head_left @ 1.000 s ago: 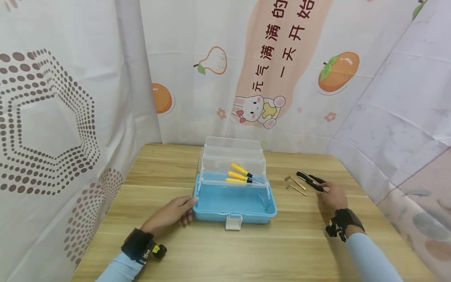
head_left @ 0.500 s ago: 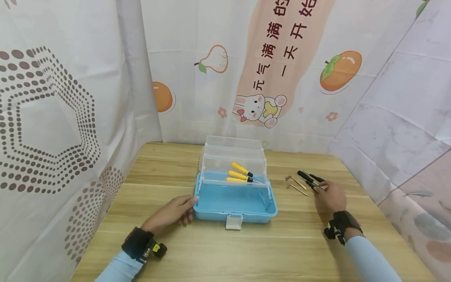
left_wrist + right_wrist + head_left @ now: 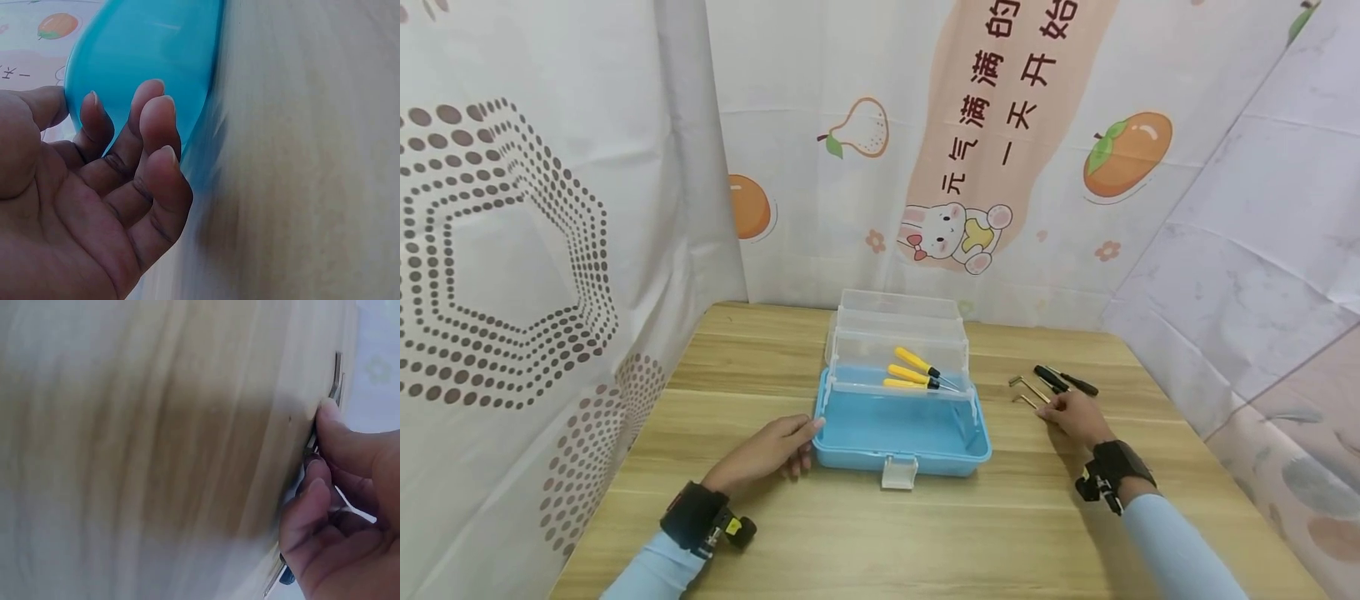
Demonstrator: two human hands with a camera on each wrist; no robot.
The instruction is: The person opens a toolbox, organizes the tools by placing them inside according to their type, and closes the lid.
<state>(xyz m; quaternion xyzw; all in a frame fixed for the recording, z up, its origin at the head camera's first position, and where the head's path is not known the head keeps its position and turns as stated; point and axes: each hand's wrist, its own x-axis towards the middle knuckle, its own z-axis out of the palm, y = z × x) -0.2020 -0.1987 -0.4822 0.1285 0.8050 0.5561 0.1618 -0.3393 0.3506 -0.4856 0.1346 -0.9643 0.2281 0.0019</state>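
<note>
"So, how much room is there on the desk (image 3: 820,533)?"

"Curtains (image 3: 805,50) hang close behind its back edge and beyond both sides. A broad strip of wood lies between the blue toolbox (image 3: 857,460) and the right grip (image 3: 1081,419), and more runs forward past the latch (image 3: 898,473) until the bottom of the head view cuts it off"

"What's hard to make out?"

"The black-handled tools (image 3: 1079,386) lie just past the right grip, partly covered by it; the right wrist view catches only a sliver down there. The shafts of the yellow screwdrivers (image 3: 907,374) show faintly in the clear trays (image 3: 865,346), and the left wrist view crops the toolbox to one end"

"And the grips themselves?"

"The right one is nearly closed, thumb and fingertips pinching the nearer bent key (image 3: 1027,402) by its straight end; the bent end pokes out toward the toolbox. Whether it touches the wood I can't tell. The farther bent key (image 3: 1033,390) lies right alongside, its straight end close to the fingertips. The left grip (image 3: 767,451) lightly holds the toolbox's left front corner, thumb over the rim, other fingers half bent by the outer wall"
</note>
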